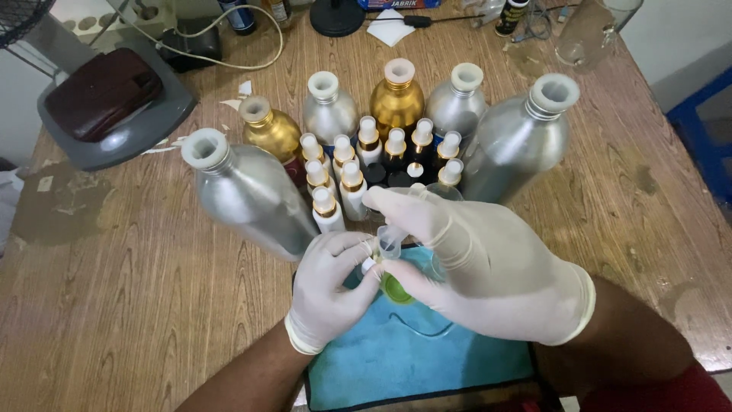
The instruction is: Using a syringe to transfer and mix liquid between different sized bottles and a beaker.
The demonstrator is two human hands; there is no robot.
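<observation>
Near the front edge of the brown wooden surface (114,305), over a blue cloth mat (412,358), the white-gloved left hand (332,286) pinches a tiny bottle (371,265) steady. The gloved right hand (480,267) grips a clear plastic syringe (390,240) pointing down into it. Small gold-collared spray bottles (347,183) wait just behind.
</observation>
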